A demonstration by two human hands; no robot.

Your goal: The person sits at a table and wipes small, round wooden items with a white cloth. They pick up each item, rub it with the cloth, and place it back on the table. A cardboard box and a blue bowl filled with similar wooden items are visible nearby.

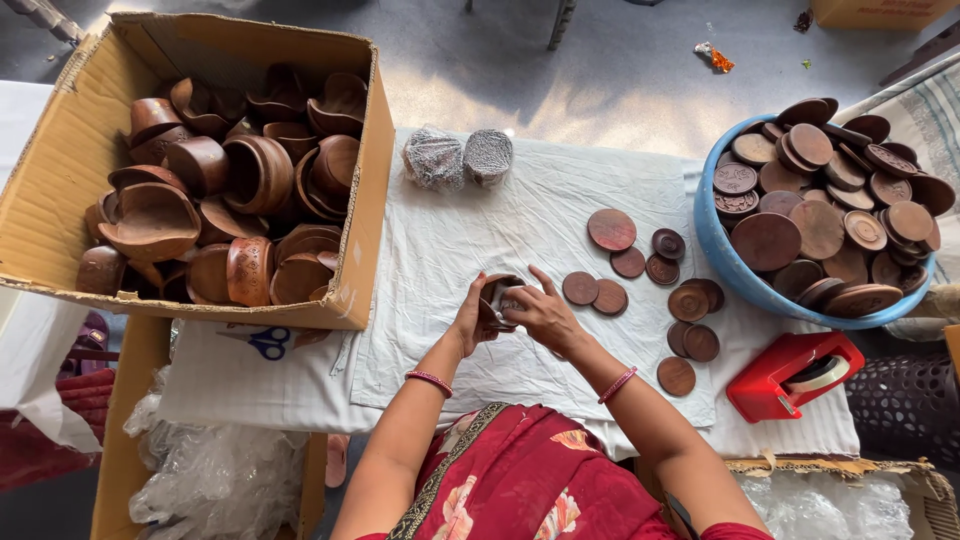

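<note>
My left hand (468, 322) and right hand (540, 312) clasp a small brown pot (497, 296) at centre; I judge I'm lidding it, needing a lid (580, 288) from three o'clock.

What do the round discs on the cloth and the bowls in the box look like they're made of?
The round discs look like fired clay or possibly dark wood: matte reddish-brown, some with pressed patterns. The bowls in the cardboard box look like terracotta: same brown, slightly glossy, curved walls. The cloth looks like thin white woven fabric, wrinkled.
</note>
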